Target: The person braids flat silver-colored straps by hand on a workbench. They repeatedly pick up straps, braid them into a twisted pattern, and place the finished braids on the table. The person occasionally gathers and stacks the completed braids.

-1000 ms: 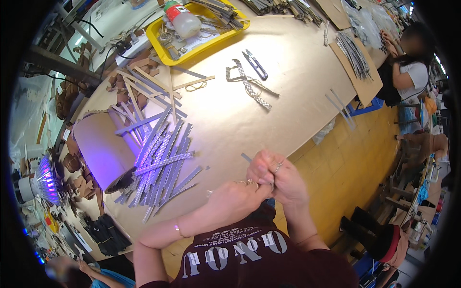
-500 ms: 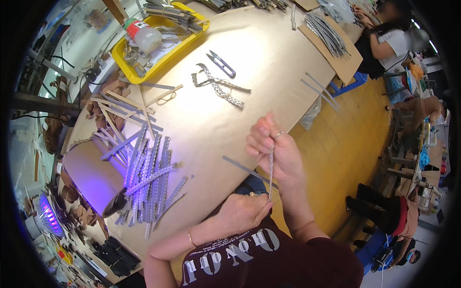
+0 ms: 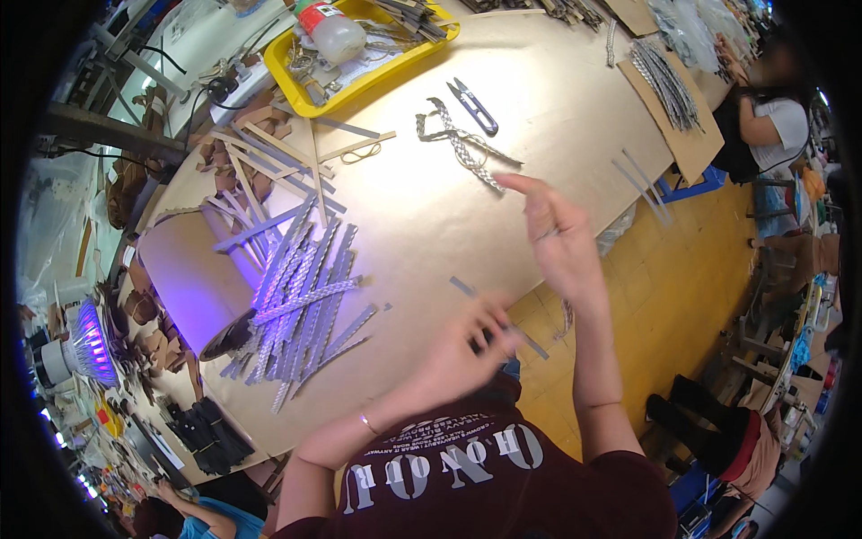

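Head view is showing a person leaning over a wide tan table (image 3: 422,225), both forearms coming up from the lower edge. Their left hand (image 3: 467,346) is closing its fingers around a thin grey strip (image 3: 498,314), pinching it near the middle; the strip is running on a slant, its far end pointing up and to the person's left over the table edge, its near end poking out lower right past the knuckles, over the yellow floor (image 3: 682,296). Their right hand (image 3: 557,238) is hanging in the air just above and to the right of that grip, fingers spread and loose, index finger stretched toward the table's middle, holding nothing that I can make out. So the strip is lying below and slightly left of the right fingers, and the left hand is the one on it.

Well to the left, a heap of silvery braided strips (image 3: 301,310) is fanning out beside a purple-lit patch (image 3: 193,278). Further up the table, a knotted braided piece (image 3: 458,144) is sitting beside small snips (image 3: 473,105), and a yellow tray (image 3: 359,58) is holding a bottle and odds and ends. Another person (image 3: 768,117) is working at the far right corner.
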`<state>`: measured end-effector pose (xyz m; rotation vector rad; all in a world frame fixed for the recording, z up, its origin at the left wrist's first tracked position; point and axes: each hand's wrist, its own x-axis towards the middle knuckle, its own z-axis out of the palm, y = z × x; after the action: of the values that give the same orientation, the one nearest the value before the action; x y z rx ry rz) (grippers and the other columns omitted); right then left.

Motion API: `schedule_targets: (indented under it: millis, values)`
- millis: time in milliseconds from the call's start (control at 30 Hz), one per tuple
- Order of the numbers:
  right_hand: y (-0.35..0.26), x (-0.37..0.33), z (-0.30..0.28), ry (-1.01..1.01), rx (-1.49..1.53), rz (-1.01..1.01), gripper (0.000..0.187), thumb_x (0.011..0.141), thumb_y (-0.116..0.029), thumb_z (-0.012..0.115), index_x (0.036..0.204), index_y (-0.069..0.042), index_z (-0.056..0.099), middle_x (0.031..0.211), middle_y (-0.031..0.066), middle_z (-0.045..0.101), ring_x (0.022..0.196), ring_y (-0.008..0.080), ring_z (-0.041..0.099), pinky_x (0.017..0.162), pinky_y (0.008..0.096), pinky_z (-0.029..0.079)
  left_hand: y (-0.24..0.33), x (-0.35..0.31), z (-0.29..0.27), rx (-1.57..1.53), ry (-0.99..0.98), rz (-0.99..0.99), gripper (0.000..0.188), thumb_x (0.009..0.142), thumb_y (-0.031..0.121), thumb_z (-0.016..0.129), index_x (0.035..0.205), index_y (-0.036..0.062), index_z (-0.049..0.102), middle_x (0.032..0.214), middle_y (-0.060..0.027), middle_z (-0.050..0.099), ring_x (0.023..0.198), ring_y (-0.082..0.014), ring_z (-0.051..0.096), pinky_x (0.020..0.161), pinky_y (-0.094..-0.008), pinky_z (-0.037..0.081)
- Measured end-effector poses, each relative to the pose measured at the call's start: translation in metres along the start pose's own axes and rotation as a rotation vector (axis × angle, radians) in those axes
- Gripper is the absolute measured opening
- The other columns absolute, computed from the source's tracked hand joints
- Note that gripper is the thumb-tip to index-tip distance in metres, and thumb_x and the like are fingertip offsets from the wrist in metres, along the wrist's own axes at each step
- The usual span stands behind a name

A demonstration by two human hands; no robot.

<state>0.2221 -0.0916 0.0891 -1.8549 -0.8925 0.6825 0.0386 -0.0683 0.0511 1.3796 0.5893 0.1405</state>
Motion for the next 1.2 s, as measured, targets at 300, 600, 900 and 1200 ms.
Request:
schedule_targets:
  millis: [300, 600, 900, 1200]
  values:
    - [0.012, -0.013, 0.023, -0.379, -0.017, 0.009, 0.079, 0.104, -0.046, 0.040, 0.156, -0.004, -0.001, 0.071, 0.0213, 0.065, 0.065, 0.0382, 0.065, 0.069, 0.0432, 0.050, 0.004, 0.041, -0.049, -0.449, -0.004, -0.080, 0.032, 0.094, 0.015, 0.068, 0.119, -0.0042, 0.060, 0.094, -0.0063, 0.065, 0.078, -0.0115, 0.062, 0.066, -0.0252, 0.052]
    - [0.024, -0.010, 0.016, -0.470, 0.056, -0.107, 0.118, 0.085, -0.084, 0.023, 0.148, 0.003, -0.024, 0.090, 0.0230, 0.065, 0.066, 0.0301, 0.067, 0.070, 0.0386, 0.053, 0.002, 0.054, -0.039, -0.500, -0.012, -0.009, 0.031, 0.093, 0.012, 0.070, 0.117, -0.0055, 0.060, 0.093, -0.0061, 0.065, 0.075, -0.0102, 0.063, 0.066, -0.0229, 0.053]
    - [0.035, -0.004, 0.009, -0.247, -0.019, -0.133, 0.108, 0.088, -0.066, 0.052, 0.153, 0.002, -0.001, 0.100, 0.0194, 0.063, 0.074, 0.0241, 0.062, 0.067, 0.0346, 0.049, -0.004, 0.065, -0.031, -0.477, 0.119, -0.028, 0.014, 0.093, -0.001, 0.062, 0.106, -0.0050, 0.056, 0.091, -0.0083, 0.064, 0.072, -0.0111, 0.065, 0.062, -0.0219, 0.054]
    - [0.110, 0.025, -0.131, 0.467, -0.828, 0.165, 0.030, 0.094, -0.033, 0.063, 0.104, -0.005, 0.068, 0.102, 0.0131, 0.066, 0.101, 0.0313, 0.061, 0.087, 0.0427, 0.045, -0.024, 0.070, -0.060, 0.183, 0.533, 0.018, 0.029, 0.088, 0.003, 0.069, 0.114, -0.0026, 0.055, 0.096, -0.0114, 0.064, 0.072, -0.0128, 0.062, 0.062, -0.0251, 0.053]
